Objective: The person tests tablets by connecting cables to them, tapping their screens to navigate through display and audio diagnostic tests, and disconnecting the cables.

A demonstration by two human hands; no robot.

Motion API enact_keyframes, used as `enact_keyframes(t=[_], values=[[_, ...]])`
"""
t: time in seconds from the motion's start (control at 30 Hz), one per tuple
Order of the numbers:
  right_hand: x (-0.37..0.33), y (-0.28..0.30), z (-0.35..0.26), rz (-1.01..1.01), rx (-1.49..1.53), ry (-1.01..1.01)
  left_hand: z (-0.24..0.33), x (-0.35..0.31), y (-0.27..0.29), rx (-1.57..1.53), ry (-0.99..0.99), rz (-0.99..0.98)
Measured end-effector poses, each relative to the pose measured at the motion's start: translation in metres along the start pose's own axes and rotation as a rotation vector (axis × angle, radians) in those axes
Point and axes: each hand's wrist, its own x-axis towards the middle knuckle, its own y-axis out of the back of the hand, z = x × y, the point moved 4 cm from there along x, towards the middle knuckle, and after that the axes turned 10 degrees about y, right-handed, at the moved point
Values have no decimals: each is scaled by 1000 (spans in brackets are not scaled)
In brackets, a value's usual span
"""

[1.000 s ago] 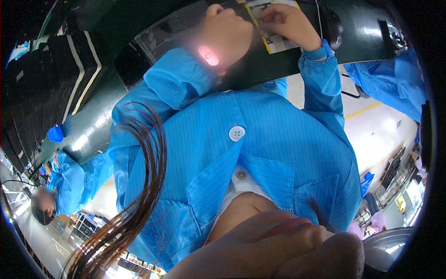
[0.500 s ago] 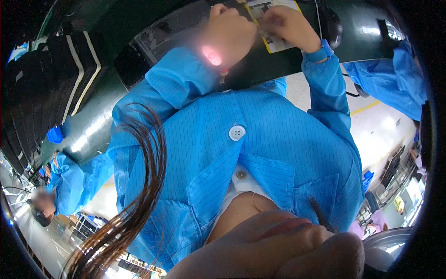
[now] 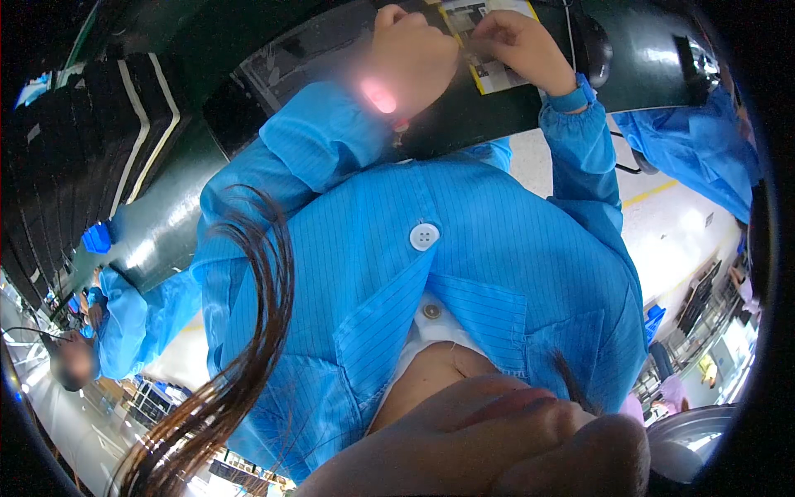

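- Two bare hands of ours reach over the dark green counter (image 3: 505,112), just beside each other near the upper edge of the view.
- Our left hand (image 3: 412,62) is turned with its back toward us, the fingers curled in; whether they grip anything we cannot tell, since the fingertips are hidden.
- A pinkish bright spot (image 3: 379,95) glows at the left wrist, next to the blue cuff, and its surroundings are blurred.
- Our right hand (image 3: 534,56) has bent fingers, with thumb and fingertips brought toward one another; we cannot tell if something small is pinched between them.
- Between and below the hands we find the yellow-edged printed sheet (image 3: 495,79), lying on the counter, partly covered by the right hand.
- Around the right wrist we wear a blue band (image 3: 570,100), just above the gathered sleeve end.
- Right of that hand we see a pale cable (image 3: 570,33) and a rounded black object (image 3: 596,54), both on the counter.
- Left of our left hand lies a dark, glossy flat panel (image 3: 290,58).
- Farther left we have black stacked pieces with pale edges (image 3: 99,132) and a small blue bin (image 3: 96,238).
- Near the left rim, a co-worker in blue (image 3: 124,323) sits along the same side.
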Motion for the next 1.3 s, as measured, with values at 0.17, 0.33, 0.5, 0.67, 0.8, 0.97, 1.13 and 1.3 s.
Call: enact_keyframes(t=[0.17,0.33,0.5,0.67,0.8,0.97,1.13,1.3], values=[[2,-2,2,-27,-25,18,-1,1,2,9,13,-17],[0,-1,0,6,-125,10,-1,2,3,-6,0,-16],[12,10,-27,-9,-249,-3,0,3,1,-23,-4,-11],[19,-17,7,-6,-318,180,-5,3,3,18,-6,-108],[13,-13,-17,57,-378,223,-36,9,72,-369,-135,241],[12,-2,-11,-14,-229,54,-122,-14,55,-108,84,200],[21,-7,-3,-157,-278,94,-155,-28,14,-174,126,73],[40,6,-58,54,-419,167,-155,-30,8,-222,245,-66]])
